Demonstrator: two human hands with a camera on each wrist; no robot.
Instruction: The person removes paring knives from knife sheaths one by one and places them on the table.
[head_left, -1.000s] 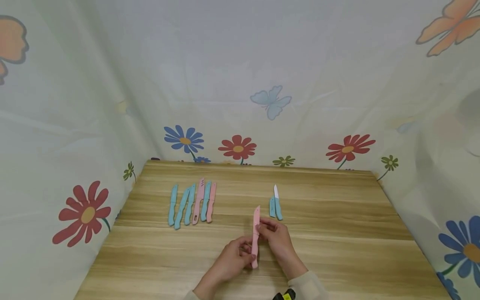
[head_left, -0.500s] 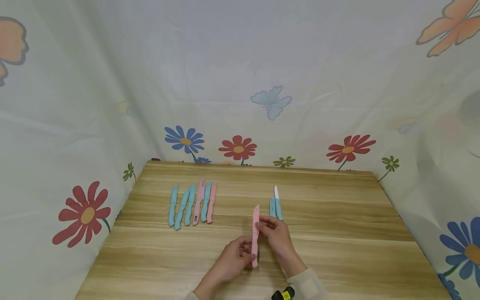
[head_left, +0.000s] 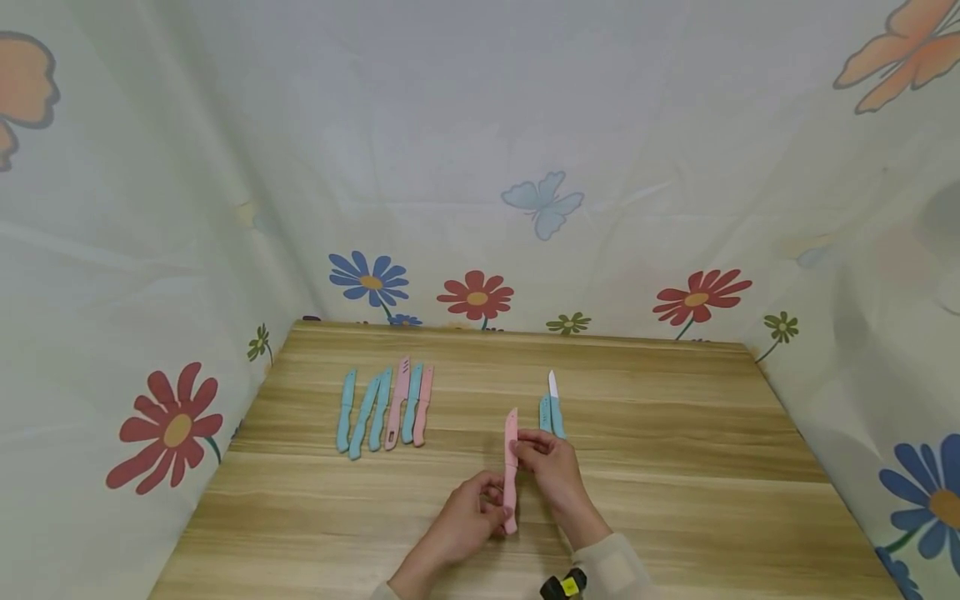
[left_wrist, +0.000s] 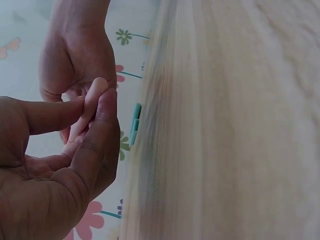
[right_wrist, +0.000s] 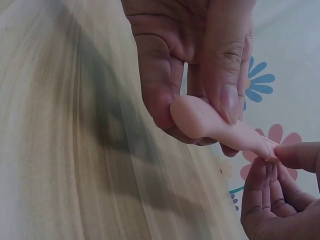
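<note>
Between both hands is a pink knife (head_left: 511,467) in its pink sheath, held above the table with the sheath tip pointing away. My left hand (head_left: 467,517) pinches the handle near its end; the left wrist view shows the rounded handle end (left_wrist: 100,86) between thumb and fingers. Higher up, my right hand (head_left: 553,473) pinches the sheath (head_left: 512,429) from the right side. In the right wrist view the pink handle (right_wrist: 220,124) lies between the left thumb and fingers. The blade is hidden inside the sheath.
A blue knife (head_left: 556,410) with its white blade bare lies beside a blue sheath (head_left: 545,415) beyond the right hand. To the left, several sheathed blue and pink knives (head_left: 401,400) lie in a row on the wooden table (head_left: 300,517). A flowered curtain (head_left: 420,167) surrounds the table.
Both hands keep their hold on the pink knife. The right hand and the sheath tip have shifted very slightly away and left; the rest looks unchanged.
</note>
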